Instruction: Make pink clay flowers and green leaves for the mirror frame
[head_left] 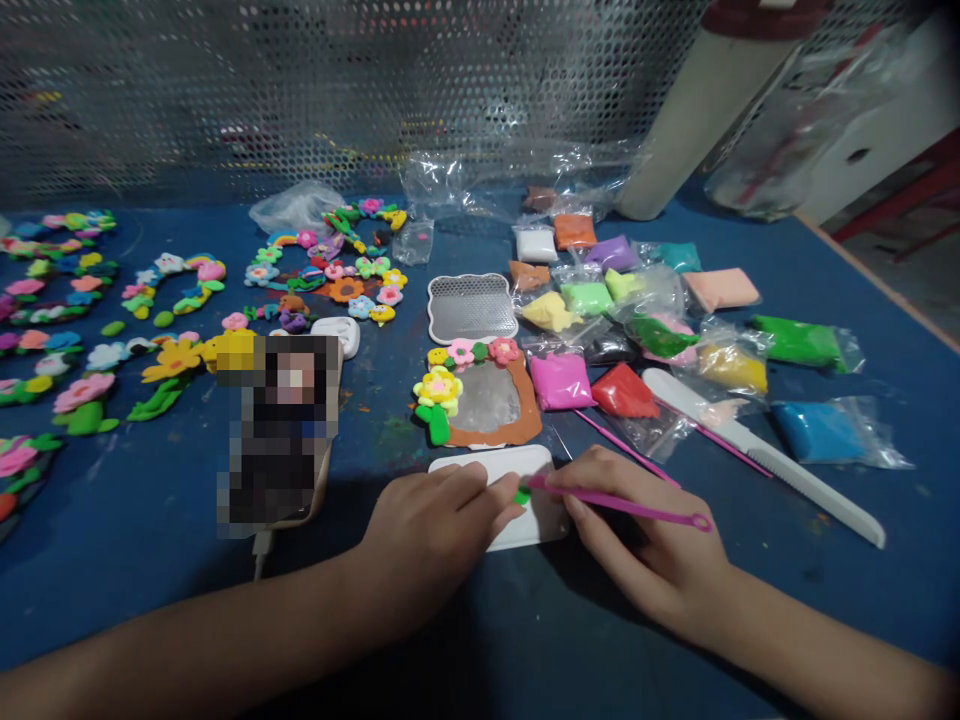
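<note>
Between my two hands is a small piece of green clay [522, 494], above a white rectangular plate [517, 530]. My left hand [442, 530] is closed, its fingertips at the green piece. In my right hand [637, 530] a pink plastic tool [630, 503] is pinched, its tip touching or very close to the green clay and its ringed end pointing right. Just beyond the plate lies a mirror [487, 400] with a brown clay border and clay flowers on its left and top. Behind it is another white-edged mirror [472, 310].
A phone [281, 440] with a cable lies left. Clay decorations [172, 355] spread farther left. Bagged clay [562, 380], a white comb [780, 455] and another pink tool [626, 448] lie right. A tall bottle [705, 110] stands by the perforated metal screen [300, 90] behind.
</note>
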